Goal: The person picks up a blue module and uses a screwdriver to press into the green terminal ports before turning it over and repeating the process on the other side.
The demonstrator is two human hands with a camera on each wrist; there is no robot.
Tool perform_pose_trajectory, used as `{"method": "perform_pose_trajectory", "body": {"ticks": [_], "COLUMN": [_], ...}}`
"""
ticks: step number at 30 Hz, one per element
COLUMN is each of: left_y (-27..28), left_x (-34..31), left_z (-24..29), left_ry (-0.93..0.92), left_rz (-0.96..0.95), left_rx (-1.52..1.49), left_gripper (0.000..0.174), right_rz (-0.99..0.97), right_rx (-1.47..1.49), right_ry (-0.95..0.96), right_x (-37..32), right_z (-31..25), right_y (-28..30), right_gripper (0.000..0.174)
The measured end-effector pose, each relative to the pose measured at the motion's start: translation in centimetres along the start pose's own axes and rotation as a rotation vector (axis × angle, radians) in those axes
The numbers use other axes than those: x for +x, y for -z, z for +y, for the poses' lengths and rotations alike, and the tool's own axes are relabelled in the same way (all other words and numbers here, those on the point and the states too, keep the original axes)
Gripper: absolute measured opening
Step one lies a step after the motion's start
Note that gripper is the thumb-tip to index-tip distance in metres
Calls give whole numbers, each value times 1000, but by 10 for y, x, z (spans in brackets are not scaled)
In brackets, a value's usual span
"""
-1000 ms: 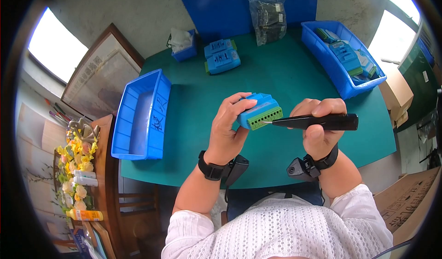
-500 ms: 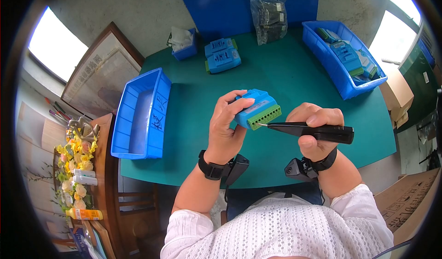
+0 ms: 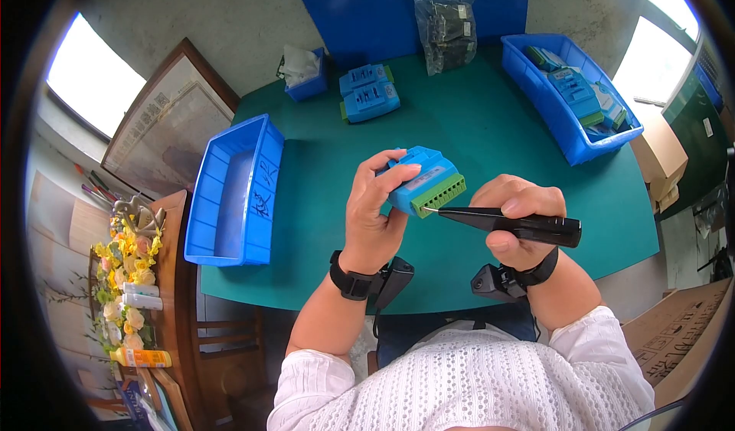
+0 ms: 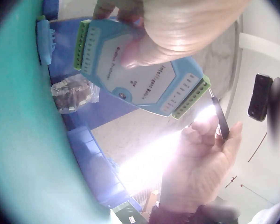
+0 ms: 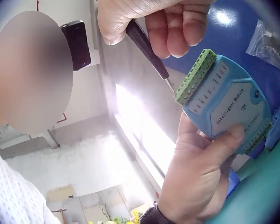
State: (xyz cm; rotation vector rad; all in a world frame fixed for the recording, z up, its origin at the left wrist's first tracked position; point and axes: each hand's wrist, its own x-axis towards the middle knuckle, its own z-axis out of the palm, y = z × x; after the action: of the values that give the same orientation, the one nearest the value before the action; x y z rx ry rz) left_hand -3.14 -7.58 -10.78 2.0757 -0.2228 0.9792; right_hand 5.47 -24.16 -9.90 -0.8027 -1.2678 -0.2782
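Observation:
My left hand (image 3: 374,215) grips a blue module (image 3: 419,177) by its body, thumb across the labelled face in the left wrist view. Green screw terminal blocks run along two of its ends; one green terminal block (image 3: 442,197) faces my right hand. That right hand (image 3: 522,218) holds a black-handled screwdriver (image 3: 528,227) above the table. In the right wrist view the thin metal tip (image 5: 171,87) reaches the corner of the green block, at its end nearest the person's body.
A blue bin (image 3: 268,194) stands at the left of the green table (image 3: 475,144). Another blue bin (image 3: 568,146) with several modules stands at the back right. Further modules (image 3: 370,102), a bag of dark parts (image 3: 449,33) and a small blue box (image 3: 309,88) are at the back.
The right hand and screwdriver have moved slightly left and toward the body, the tip shifting to the block's near end. The left hand and module have shifted slightly left and away.

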Motion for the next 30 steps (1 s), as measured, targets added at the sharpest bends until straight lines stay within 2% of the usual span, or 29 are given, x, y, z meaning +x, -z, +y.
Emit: {"method": "perform_pose_trajectory", "body": {"ticks": [9, 30], "left_y": [0, -1], "left_x": [-1, 0], "left_z": [-1, 0], "left_ry": [-6, -6], "left_rz": [18, 44], "left_rx": [-22, -22], "left_gripper": [57, 54], "right_rz": [21, 15], "right_rx": [8, -51], "right_ry": [55, 15], "right_x": [4, 4], "right_z": [-1, -2], "right_y": [0, 2], "right_gripper": [36, 34]}}
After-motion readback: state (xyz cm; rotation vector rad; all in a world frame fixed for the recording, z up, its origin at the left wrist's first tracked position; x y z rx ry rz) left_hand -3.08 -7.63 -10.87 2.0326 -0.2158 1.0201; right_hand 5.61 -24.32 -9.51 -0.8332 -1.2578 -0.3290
